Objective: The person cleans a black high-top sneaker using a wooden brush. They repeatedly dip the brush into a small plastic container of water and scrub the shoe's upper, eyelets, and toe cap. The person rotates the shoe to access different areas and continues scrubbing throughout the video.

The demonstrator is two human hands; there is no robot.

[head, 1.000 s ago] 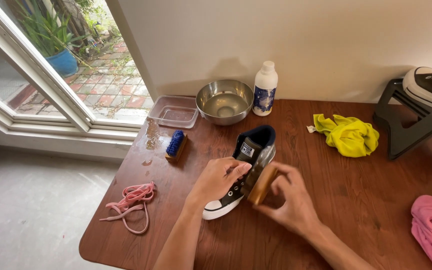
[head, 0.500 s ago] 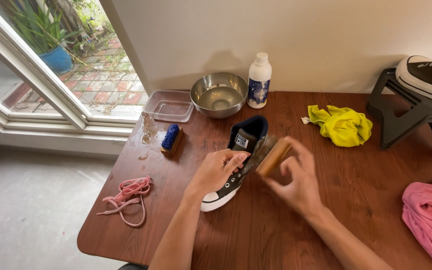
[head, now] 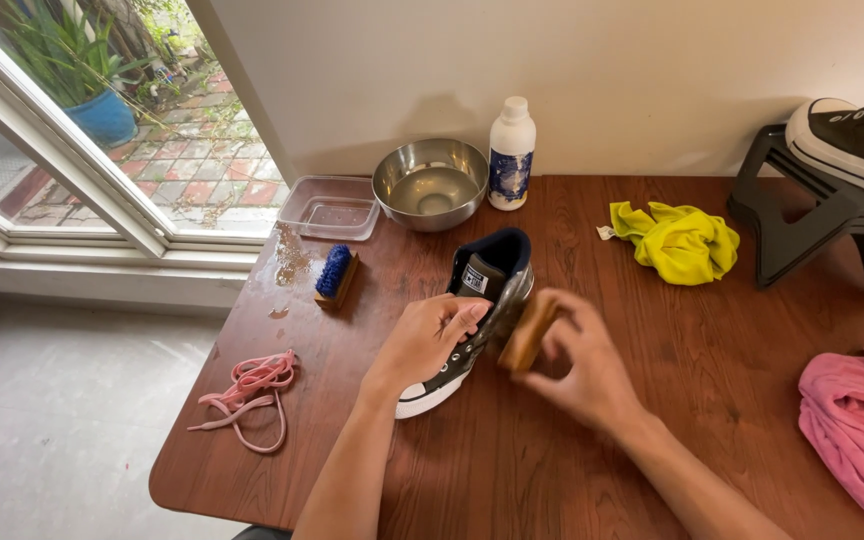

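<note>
Two hands: left hand (head: 430, 338) clasps one sneaker (head: 472, 320); right hand (head: 580, 368) pinches one wooden brush (head: 526, 332).

The right hand (head: 577, 375) and wooden brush (head: 527, 330) are motion-blurred.

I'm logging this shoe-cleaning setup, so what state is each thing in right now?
Left hand: gripping the sneaker.
Right hand: holding the wooden brush.
Sneaker: laceless, lying on the table.
Wooden brush: pressed against the sneaker's side.
Blue brush: lying unused.
Steel bowl: upright; contents unclear.
Bottle: upright, capped.
Plastic tray: open.
Pink laces: loose, tangled.
Yellow cloth: crumpled.
Pink cloth: bunched.
</note>
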